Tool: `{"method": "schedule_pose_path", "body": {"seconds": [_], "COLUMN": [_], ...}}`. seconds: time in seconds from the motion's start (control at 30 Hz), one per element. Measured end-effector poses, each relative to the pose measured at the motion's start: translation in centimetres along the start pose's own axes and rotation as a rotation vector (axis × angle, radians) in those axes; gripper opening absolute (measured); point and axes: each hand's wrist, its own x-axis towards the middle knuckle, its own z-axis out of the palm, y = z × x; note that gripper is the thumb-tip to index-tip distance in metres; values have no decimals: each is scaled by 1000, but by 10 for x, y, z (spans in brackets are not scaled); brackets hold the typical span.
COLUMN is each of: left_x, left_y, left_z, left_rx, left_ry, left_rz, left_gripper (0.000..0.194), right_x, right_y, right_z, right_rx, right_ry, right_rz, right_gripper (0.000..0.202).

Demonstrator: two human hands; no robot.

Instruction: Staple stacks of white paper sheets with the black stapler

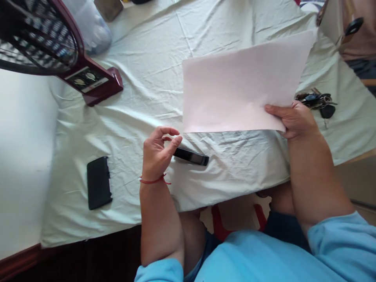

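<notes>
A blank white sheet of paper (235,86) is held above the cloth, gripped near its lower right corner by my right hand (298,119), with the thumb on top and the other fingers beneath. My left hand (158,152), with a red string at the wrist, is just off the sheet's lower left corner. Its thumb and forefinger are curved with a small gap between them, and I see nothing held there. Right beside this hand, a slim black oblong object (192,156) lies on the cloth, its near end partly hidden by the thumb.
A pale tablecloth (141,109) covers the table. At left lies a flat black phone case or phone (99,183). A maroon fan-like device (100,84) and a translucent plastic container (91,27) stand at the upper left. Keys (317,101) rest beyond my right hand.
</notes>
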Motion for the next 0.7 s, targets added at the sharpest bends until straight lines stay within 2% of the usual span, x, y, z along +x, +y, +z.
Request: {"method": "schedule_pose_path", "body": {"seconds": [0.1, 0.13, 0.23, 0.3, 0.37, 0.57, 0.7], "left_x": [-3, -4, -3, -2, -1, 2, 4], "left_y": [3, 5, 17, 23, 25, 14, 9], "left_z": [-11, -14, -20, -21, -20, -18, -18], "left_rx": [-7, 0, 95, 184, 230, 208, 181], "left_ry": [-105, -190, -558, -697, -670, -377, -303], "left_rz": [72, 96, 113, 85, 46, -44, -82], "left_gripper": [32, 31, 35, 31, 25, 28, 31], "right_x": [1, 1, 6, 10, 13, 17, 17], "right_y": [-1, 0, 4, 7, 9, 13, 14], "right_z": [-1, -1, -5, -9, -13, -16, -17], "right_rx": [-1, -2, -3, -8, -15, -85, -117], "right_ry": [13, 14, -3, -36, -64, -69, -76], "right_rz": [16, 15, 17, 22, 17, 24, 24], "right_gripper": [30, 30, 34, 36, 38, 42, 40]}}
